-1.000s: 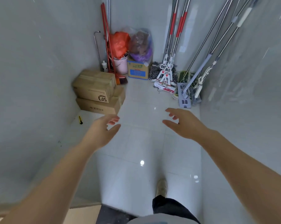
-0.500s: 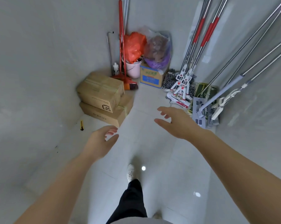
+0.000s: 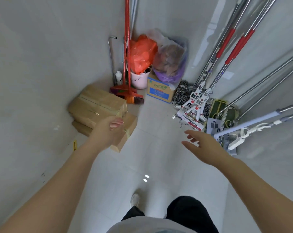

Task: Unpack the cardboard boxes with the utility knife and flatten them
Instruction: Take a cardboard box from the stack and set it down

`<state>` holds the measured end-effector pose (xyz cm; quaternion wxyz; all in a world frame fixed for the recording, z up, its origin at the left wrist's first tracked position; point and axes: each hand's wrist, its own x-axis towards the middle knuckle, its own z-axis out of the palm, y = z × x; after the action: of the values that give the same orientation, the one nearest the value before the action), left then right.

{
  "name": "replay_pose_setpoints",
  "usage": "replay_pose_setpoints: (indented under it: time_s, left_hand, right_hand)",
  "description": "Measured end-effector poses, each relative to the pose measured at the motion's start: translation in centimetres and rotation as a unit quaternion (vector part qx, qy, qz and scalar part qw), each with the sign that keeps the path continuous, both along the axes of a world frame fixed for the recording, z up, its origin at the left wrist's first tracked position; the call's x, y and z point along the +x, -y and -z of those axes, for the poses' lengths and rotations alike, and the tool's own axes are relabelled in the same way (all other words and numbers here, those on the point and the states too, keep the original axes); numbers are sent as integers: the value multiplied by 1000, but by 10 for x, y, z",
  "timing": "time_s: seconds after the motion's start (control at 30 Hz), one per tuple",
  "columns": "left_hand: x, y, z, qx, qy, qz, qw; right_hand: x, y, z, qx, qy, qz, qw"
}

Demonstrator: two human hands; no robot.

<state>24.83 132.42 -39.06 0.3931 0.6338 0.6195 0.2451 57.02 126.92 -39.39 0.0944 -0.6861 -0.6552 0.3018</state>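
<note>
We see two taped cardboard boxes stacked against the left wall: the upper box [image 3: 98,106] sits on the lower box [image 3: 125,132], which juts out toward us on the floor [image 3: 150,157]. A small yellow utility knife [image 3: 74,145] lies on the floor just beside the wall, left of the lower box and apart from both hands.

The left hand [image 3: 107,132] is stretched toward the stack with fingers loosely curved, gripping nothing; it overlaps the boxes in view, and we cannot tell whether it touches them. The right hand [image 3: 203,147] is held out over the floor, fingers spread and relaxed, empty.

At the far corner: a red broom [image 3: 128,64], a pink bucket [image 3: 139,80], an orange bag [image 3: 142,53], a blue-printed carton [image 3: 160,90]. Mops [image 3: 195,108] lean along the right wall.
</note>
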Motion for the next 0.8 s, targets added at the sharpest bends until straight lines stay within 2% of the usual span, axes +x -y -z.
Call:
replay_pose_setpoints:
  time_s: [0.17, 0.4, 0.6, 0.8]
  left_hand:
    - [36, -76, 7, 4, -18, -13, 1000]
    - [96, -155, 20, -10, -28, -112, 993]
    - [121, -199, 21, -14, 10, -238, 971]
    - [93, -241, 42, -19, 24, -354, 935]
  right_hand:
    - [27, -105, 8, 3, -17, -40, 999]
    - [55, -277, 2, 30, -26, -181, 983]
    - [35, -387, -18, 75, -10, -339, 938]
    - [-43, -475, -11, 77, 5, -456, 886]
